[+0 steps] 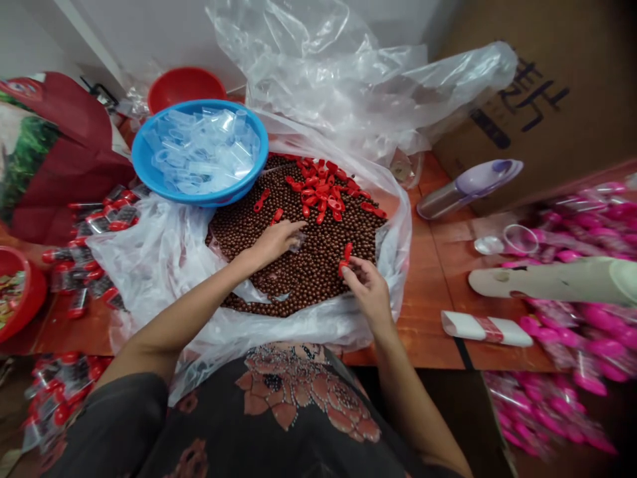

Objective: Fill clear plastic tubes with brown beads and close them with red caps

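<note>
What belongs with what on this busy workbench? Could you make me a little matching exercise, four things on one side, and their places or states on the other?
Things:
1. Left hand
2. Blue basin
3. Right hand
4. Cardboard box

Places or states:
A. Has a small red piece in its grasp
B. Stands at the far right, with dark printing on it
C. Has a single clear piece with it, over the brown balls
D. Filled with many clear plastic tubes

Right pairs: 1-C, 2-D, 3-A, 4-B
</note>
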